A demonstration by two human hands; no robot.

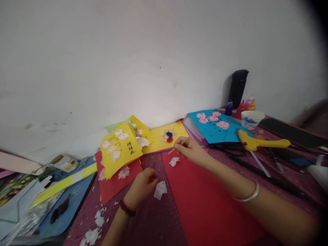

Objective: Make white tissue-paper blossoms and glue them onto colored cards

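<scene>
My right hand (188,148) is closed in a pinch on a thin, light wooden stick (171,151), above the top left corner of a large red sheet of paper (205,198). Just below the stick, a small white-pink crumpled paper flower (174,161) sits on that sheet. My left hand (145,184) hovers left of the sheet with its fingers curled together; whatever it may hold is hidden. Beside it lies a white tissue-paper piece (160,190). Behind my right hand, a yellow card (156,136) carries blobs of blue and red paint (169,136).
Yellow cards with paper flowers (123,147) overlap a red one (110,186) at left. White paper scraps (92,234) lie in front. On the right are a blue flower card (212,131), a yellow glue gun (261,141), a bowl (252,119), paint bottles (241,108) and a black flask (238,87).
</scene>
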